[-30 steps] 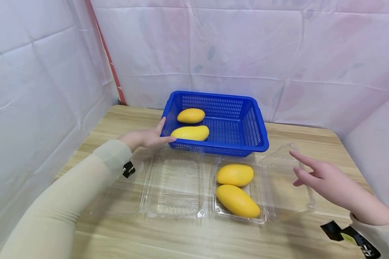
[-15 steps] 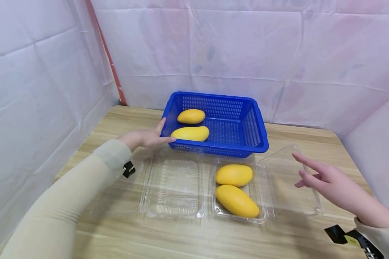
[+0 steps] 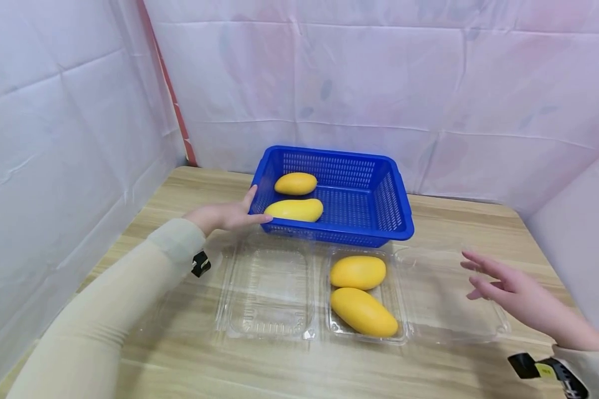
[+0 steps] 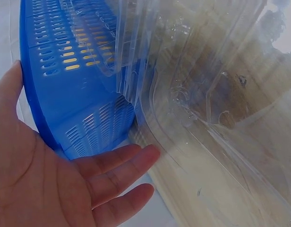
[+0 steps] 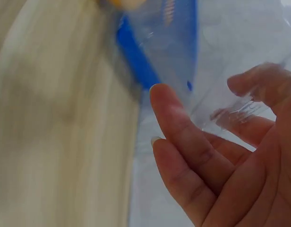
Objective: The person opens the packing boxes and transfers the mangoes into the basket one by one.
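Left hand (image 3: pixel 224 215): fingers extended, touching basket (image 3: pixel 339 231)'s 8 o'clock corner, perhaps steadying it
Right hand (image 3: pixel 519 293): loose-fingered near lid (image 3: pixel 449 302), 4 o'clock
Mangoes (image 3: pixel 363 312): box (image 3: pixel 393 292) walls likely prevent rolling

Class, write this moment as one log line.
left hand: at near-left corner of blue basket; right hand: by clear lid, contact unclear; basket: two mangoes; right container: two mangoes; left container: no mangoes

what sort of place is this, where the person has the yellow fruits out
Probably a makeshift filming or work booth: pale creased sheets close in a wood-grain table at the back and sides, and a blue basket and clear plastic boxes stand on it.
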Available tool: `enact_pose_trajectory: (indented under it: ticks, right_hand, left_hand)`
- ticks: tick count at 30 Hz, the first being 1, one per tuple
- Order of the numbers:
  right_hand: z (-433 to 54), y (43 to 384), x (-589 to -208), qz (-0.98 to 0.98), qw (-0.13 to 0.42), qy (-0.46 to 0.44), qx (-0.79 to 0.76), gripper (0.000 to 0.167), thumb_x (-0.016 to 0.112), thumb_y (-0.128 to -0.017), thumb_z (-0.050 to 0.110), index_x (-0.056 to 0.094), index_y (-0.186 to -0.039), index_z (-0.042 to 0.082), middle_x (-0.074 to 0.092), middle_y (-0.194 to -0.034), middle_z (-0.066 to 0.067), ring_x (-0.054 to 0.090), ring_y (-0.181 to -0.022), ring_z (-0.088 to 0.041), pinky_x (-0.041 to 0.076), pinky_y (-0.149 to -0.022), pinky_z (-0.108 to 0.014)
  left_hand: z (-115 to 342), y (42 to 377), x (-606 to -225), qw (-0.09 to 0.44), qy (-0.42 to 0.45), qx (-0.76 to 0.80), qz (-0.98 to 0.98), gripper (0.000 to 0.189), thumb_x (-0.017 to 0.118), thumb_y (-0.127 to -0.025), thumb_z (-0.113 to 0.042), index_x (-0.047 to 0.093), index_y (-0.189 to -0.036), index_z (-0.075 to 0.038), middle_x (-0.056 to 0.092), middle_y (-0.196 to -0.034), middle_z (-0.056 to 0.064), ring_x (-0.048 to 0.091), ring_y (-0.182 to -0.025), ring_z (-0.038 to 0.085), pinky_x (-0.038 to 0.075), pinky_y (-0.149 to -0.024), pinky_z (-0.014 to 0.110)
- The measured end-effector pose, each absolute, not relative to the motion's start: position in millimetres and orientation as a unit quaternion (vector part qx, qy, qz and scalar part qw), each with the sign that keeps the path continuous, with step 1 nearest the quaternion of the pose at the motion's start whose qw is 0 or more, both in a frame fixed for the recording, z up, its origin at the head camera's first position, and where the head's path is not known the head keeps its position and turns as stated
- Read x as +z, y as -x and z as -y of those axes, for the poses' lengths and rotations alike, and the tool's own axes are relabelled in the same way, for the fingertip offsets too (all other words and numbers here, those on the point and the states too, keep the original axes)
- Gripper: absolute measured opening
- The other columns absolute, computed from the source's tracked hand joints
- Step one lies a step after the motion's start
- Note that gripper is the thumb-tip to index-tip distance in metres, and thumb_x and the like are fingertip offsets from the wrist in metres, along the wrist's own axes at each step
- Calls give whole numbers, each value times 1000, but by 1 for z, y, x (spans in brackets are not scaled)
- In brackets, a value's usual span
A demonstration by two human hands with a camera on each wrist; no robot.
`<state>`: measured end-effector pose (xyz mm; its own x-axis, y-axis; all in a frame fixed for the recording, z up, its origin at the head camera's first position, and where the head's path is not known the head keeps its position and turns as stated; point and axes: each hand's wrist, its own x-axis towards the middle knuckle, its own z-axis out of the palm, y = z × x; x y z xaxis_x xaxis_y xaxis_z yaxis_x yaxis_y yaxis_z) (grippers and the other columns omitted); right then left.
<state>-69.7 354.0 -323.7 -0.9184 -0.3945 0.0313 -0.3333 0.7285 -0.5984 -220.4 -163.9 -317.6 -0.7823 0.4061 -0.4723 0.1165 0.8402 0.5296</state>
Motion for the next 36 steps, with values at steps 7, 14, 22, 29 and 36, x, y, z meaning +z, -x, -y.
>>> enact_pose_trajectory:
  ticks: [7, 14, 22, 29, 36]
  right_hand:
    - [-361, 71, -347, -936, 54, 203, -284, 57, 58, -89, 0, 29, -136, -15, 54, -114, -33, 60, -78, 1, 50, -62, -21]
    - [-355, 71, -353, -945, 90, 192, -250, 56, 61, -89, 6, 34, -134, -13, 57, -109, -26, 58, -74, 1, 49, -60, -25]
    - [-351, 70, -359, -947, 119, 180, -238, 59, 63, -88, 10, 34, -132, -16, 56, -106, -27, 59, -76, -9, 48, -61, -26]
    - [-348, 71, -358, -947, 143, 180, -225, 65, 65, -87, 15, 32, -132, -19, 46, -117, -42, 62, -85, -32, 50, -66, -33]
    - [-343, 71, -356, -949, 151, 185, -206, 64, 66, -87, 19, 37, -129, -19, 41, -122, -43, 64, -85, -30, 51, -73, -44]
  left_hand:
    - [164, 221, -316, 306, -133, 232, -914, 105, 39, -85, -70, -33, -140, -16, -11, -153, 17, 9, -139, 36, 12, -109, 52]
    - [165, 221, -313, 306, -133, 222, -916, 105, 38, -86, -70, -33, -140, -15, -9, -153, 18, 11, -139, 36, 14, -109, 51]
    - [162, 221, -311, 326, -119, 216, -913, 105, 38, -85, -71, -35, -139, -18, -10, -154, 16, 9, -139, 36, 15, -108, 55]
    - [162, 221, -311, 326, -125, 215, -912, 106, 37, -83, -73, -35, -139, -18, -11, -154, 16, 9, -139, 36, 14, -108, 53]
    - [162, 221, -313, 323, -132, 228, -909, 107, 38, -83, -73, -35, -138, -19, -14, -153, 15, 7, -139, 35, 13, -109, 52]
